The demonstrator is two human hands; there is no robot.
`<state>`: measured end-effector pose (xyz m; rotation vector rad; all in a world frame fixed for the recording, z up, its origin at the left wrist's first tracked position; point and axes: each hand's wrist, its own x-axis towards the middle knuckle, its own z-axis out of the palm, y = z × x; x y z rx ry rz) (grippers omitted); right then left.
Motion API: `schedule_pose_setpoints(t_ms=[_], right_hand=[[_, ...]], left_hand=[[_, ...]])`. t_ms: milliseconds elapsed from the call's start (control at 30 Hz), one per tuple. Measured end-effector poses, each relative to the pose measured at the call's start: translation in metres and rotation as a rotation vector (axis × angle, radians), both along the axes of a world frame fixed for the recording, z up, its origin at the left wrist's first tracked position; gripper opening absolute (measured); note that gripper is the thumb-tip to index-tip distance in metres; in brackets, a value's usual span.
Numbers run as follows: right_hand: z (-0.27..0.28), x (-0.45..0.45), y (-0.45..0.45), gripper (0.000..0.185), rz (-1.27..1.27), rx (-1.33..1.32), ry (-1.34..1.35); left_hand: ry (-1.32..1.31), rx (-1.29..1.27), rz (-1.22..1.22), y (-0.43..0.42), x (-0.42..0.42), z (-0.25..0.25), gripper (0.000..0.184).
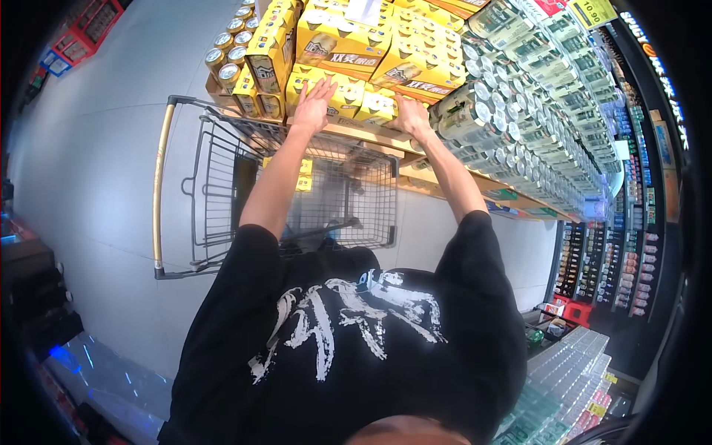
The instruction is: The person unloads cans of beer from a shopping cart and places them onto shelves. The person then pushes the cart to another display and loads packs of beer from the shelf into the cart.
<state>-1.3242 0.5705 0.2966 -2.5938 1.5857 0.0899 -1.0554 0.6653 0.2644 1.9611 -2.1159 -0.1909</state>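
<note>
Yellow beer cartons are stacked on a wooden-edged display at the top centre. My left hand (311, 106) lies with fingers spread on a low yellow carton (343, 100). At the right end of a smaller yellow pack (377, 106) is my right hand (410, 117), its fingertips partly out of sight against the pack. Larger yellow cartons (343, 41) stand just behind both hands. Below my forearms is a wire shopping cart (363, 204) with a few small yellow packs (305, 174) in it.
Stacked green-and-silver cans (482, 111) rise right of my right hand. Loose gold cans (228, 73) stand at the display's left end. The cart's handle (165, 185) is at the left, over grey floor. Shelves of bottles (638, 259) line the far right.
</note>
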Motion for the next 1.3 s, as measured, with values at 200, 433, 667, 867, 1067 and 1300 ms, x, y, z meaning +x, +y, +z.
schedule_pose_setpoints(t_ms=[200,433,667,867,1067,1300], right_hand=[[0.003,0.0,0.007,0.088,0.043,-0.06,0.049],[0.025,-0.002,0.015,0.082,0.093,-0.107,-0.052],[0.072,-0.011,0.037,0.072,0.133,-0.248,-0.086],[0.135,-0.022,0.081,0.075,0.099,-0.168,-0.19],[0.193,-0.017,0.134,0.081,-0.017,0.103,-0.307],[0.188,-0.009,0.165,0.079,0.044,0.163,-0.361]], left_hand=[[0.019,-0.001,-0.005,0.001,0.002,0.001,0.095],[0.017,0.001,-0.014,0.005,0.002,0.006,0.095],[0.252,0.058,-0.034,-0.003,0.004,0.012,0.103],[1.321,0.044,-0.111,0.03,-0.025,0.014,0.114],[2.418,0.486,-0.055,0.094,-0.096,-0.049,0.127],[2.396,0.609,-0.198,0.139,-0.135,-0.006,0.073]])
